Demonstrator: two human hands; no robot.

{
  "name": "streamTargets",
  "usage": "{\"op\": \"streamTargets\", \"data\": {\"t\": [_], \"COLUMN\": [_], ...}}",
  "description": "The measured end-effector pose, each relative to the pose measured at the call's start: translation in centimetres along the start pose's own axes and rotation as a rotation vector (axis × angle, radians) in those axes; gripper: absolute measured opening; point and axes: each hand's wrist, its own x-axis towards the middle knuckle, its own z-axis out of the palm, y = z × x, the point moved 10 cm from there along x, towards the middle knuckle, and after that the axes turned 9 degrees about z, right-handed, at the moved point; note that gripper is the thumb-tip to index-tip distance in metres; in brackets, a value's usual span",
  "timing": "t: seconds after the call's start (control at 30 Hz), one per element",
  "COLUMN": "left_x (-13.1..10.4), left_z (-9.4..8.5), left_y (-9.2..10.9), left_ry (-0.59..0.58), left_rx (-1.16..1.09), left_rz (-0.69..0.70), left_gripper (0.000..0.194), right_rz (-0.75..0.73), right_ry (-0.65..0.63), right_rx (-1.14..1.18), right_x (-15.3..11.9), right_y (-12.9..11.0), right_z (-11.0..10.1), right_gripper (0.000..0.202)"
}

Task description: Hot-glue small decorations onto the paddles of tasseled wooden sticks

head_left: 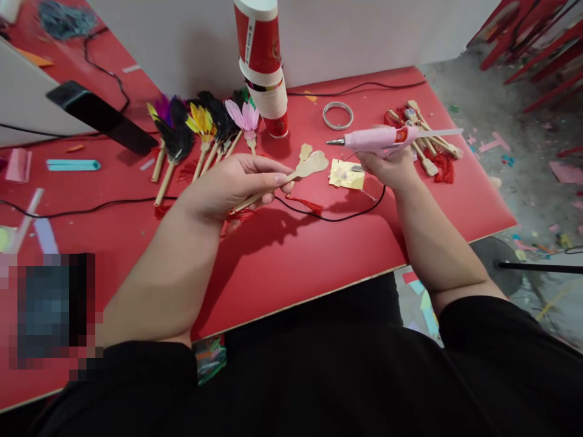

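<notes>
Between the thumb and fingers of my left hand (246, 182) is the handle of a pale wooden fan-shaped piece (313, 165), its wide end pointing right. A red tassel (310, 206) lies below it, by the table surface. My right hand (389, 167) is wrapped round a pink glue gun (378, 141), whose metal nozzle points left, towards the wooden piece but apart from it. A clear glue stick sticks out of the gun's back end. Under the gun lies a small yellow card (346, 175) with glue smears on it.
Feather-topped wooden sticks (200, 130) lie at the back left, beside stacked red paper cups (266, 67). A tape roll (337, 115) and tasselled wooden sticks (428, 145) lie at the back right. A black cord (337, 219) crosses the red table (291, 273).
</notes>
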Motion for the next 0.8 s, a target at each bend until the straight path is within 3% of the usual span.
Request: {"op": "streamTargets", "data": {"t": [0.1,0.2,0.53,0.67,0.8], "left_x": [0.0,-0.1,-0.3,-1.0,-1.3], "left_z": [-0.2,-0.6,-1.0,0.0,0.1], "left_y": [0.2,0.1,-0.6,-0.3,1.1], "left_ry": [-0.090,-0.101,-0.178,-0.258,-0.216], "left_rx": [0.083,0.190,0.358,0.259,0.172], "left_rz": [0.003,-0.002,0.008,-0.001,0.033], "left_gripper": [0.025,0.026,0.031,0.034,0.034], "right_rz": [0.003,0.020,0.085,0.084,0.030], "right_ry": [-0.124,-0.218,-0.321,-0.310,-0.140], "right_rx": [-0.032,-0.052,-0.065,-0.117,-0.099], "right_x": [-0.5,-1.1,-1.7,-1.3,-0.4], "right_y": [-0.8,-1.7,-2.0,-1.1,0.2], "right_z": [1.5,2.9,4.1,4.6,3.4], "right_gripper": [0.059,0.063,0.067,0.066,0.076]}}
